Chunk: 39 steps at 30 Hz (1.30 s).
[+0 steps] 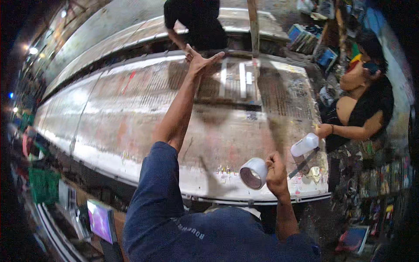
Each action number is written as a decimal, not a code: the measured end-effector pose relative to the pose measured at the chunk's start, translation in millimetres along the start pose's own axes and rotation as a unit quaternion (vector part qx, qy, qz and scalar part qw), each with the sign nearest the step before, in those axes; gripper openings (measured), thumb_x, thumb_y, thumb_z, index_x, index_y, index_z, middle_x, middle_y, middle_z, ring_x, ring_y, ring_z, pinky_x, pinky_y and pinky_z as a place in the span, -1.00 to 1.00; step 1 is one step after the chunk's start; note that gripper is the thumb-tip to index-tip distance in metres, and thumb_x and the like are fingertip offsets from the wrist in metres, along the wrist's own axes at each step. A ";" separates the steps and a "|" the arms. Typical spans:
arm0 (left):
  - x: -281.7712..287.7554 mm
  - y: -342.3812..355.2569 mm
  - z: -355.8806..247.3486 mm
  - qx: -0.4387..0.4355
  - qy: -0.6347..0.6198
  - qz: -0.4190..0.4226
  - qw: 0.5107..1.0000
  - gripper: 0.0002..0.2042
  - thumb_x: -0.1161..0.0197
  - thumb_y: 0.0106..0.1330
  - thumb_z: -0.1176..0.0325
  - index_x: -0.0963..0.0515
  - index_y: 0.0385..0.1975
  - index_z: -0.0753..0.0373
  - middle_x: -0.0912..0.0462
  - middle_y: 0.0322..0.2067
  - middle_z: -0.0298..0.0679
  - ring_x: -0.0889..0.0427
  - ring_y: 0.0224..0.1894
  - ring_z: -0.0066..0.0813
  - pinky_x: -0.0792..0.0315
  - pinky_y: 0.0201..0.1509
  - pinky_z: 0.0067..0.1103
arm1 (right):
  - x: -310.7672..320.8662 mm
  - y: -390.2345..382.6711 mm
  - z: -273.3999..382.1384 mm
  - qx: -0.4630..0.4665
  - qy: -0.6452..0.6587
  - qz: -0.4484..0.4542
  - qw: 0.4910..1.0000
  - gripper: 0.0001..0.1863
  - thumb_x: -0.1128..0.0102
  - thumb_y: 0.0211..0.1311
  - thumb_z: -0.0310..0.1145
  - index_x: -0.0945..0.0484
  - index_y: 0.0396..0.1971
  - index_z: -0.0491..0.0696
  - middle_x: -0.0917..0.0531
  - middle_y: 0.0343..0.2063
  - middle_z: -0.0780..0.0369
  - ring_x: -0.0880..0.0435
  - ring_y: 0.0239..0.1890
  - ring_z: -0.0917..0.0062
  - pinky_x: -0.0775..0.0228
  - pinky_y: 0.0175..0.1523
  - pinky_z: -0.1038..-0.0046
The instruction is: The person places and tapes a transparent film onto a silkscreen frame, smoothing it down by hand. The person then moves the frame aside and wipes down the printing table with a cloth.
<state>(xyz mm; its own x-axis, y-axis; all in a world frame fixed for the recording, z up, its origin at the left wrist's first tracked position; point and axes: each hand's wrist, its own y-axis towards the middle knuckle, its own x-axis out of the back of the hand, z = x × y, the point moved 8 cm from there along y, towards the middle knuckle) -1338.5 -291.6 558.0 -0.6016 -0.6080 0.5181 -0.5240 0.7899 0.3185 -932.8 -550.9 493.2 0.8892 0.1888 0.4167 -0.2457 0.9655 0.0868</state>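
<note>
My left arm reaches far across the long table (pixel 126 126). My left hand (pixel 202 64) is open, thumb and fingers spread, with nothing in it. It is above the table's far side, near a frame-like piece with white strips (pixel 242 80). Close to the near edge, my right hand (pixel 276 175) is closed on a roll of wide whitish tape (pixel 254 174) with a brown core. The roll is tilted, so its hollow middle shows. Just right of that hand, a whitish plastic bottle (pixel 304 145) is in another person's hand (pixel 324 130).
A person in black (pixel 194 24) stands across the table, beside a wooden post (pixel 253 28). Another person (pixel 364 105) is at the right end. A crumpled pale scrap (pixel 314 174) lies at the right corner. A lit screen (pixel 101 219) stands at lower left.
</note>
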 end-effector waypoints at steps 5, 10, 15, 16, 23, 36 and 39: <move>-70.3 31.4 -40.3 0.028 -0.024 0.099 0.994 0.67 -0.50 -0.40 -0.53 0.73 0.42 0.20 0.58 0.47 0.27 0.54 0.53 0.23 0.39 0.48 0.17 | 1.6 3.9 4.3 -0.011 -0.026 -0.029 0.999 -0.83 0.14 0.13 -0.64 -0.40 -0.28 -0.21 -0.55 -0.45 0.01 -0.62 -0.28 0.25 -0.45 -0.12 0.34; -115.0 29.0 -69.2 -0.002 0.058 0.153 0.987 0.64 -0.45 -0.43 -0.58 0.59 0.48 0.14 0.51 0.49 0.26 0.46 0.53 0.30 0.30 0.40 0.33 | 4.7 19.5 -14.5 0.012 0.018 -0.066 0.998 -0.94 0.08 0.32 -0.55 -0.38 -0.35 -0.20 -0.44 -0.51 0.16 -0.42 -0.40 0.50 -0.33 -0.23 0.44; -114.3 31.2 -68.1 0.002 0.049 0.189 0.981 0.62 -0.44 -0.42 -0.59 0.54 0.49 0.14 0.47 0.49 0.27 0.40 0.52 0.35 0.21 0.41 0.32 | -18.1 24.0 -31.9 -0.010 0.014 -0.079 0.997 -0.92 0.05 0.33 -0.51 -0.39 -0.34 -0.20 -0.50 -0.50 0.10 -0.46 -0.40 0.45 -0.35 -0.23 0.38; -109.0 32.6 -67.9 -0.015 0.070 0.184 0.980 0.61 -0.45 -0.42 -0.58 0.54 0.49 0.13 0.47 0.49 0.27 0.40 0.52 0.35 0.21 0.41 0.32 | -26.7 23.2 -32.1 -0.014 0.005 -0.062 0.998 -0.93 0.04 0.33 -0.51 -0.39 -0.31 -0.19 -0.54 -0.47 0.04 -0.54 -0.37 0.29 -0.38 -0.23 0.30; -64.0 46.4 -51.6 -0.036 0.087 0.171 0.981 0.59 -0.50 -0.37 -0.51 0.53 0.49 0.14 0.36 0.48 0.28 0.26 0.53 0.30 0.13 0.45 0.21 | -81.9 20.3 -8.7 -0.024 -0.010 -0.028 0.999 -0.93 0.00 0.35 -0.48 -0.39 -0.27 -0.16 -0.59 -0.47 -0.01 -0.64 -0.37 0.11 -0.42 -0.24 0.20; 103.6 80.7 20.3 -0.122 -0.253 0.099 0.955 -0.03 -0.50 0.09 -0.10 -0.12 0.24 0.53 -0.59 -0.12 0.02 -0.63 -0.11 -0.26 -0.52 0.02 -0.44 | -215.9 -9.4 93.3 0.000 -0.033 -0.185 0.982 -0.96 0.05 0.35 -0.56 -0.37 -0.26 -0.19 -0.55 -0.46 -0.03 -0.60 -0.36 0.13 -0.41 -0.22 0.26; 116.6 71.9 18.2 -0.096 -0.253 0.088 0.959 -0.08 -0.51 0.06 -0.07 -0.19 0.19 0.51 -0.59 -0.12 0.02 -0.63 -0.11 -0.24 -0.51 0.00 -0.41 | -229.6 -17.7 107.8 -0.015 -0.021 -0.193 0.981 -0.96 0.05 0.36 -0.55 -0.37 -0.26 -0.19 -0.56 -0.44 -0.03 -0.61 -0.33 0.11 -0.41 -0.19 0.24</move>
<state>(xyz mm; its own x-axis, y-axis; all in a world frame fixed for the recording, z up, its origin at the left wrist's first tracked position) -1457.3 -307.1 626.9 -0.9118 -0.3857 0.1406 -0.2959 0.8549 0.4261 -1174.1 -630.7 493.6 0.8971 -0.1982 0.3950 0.1180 0.9687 0.2182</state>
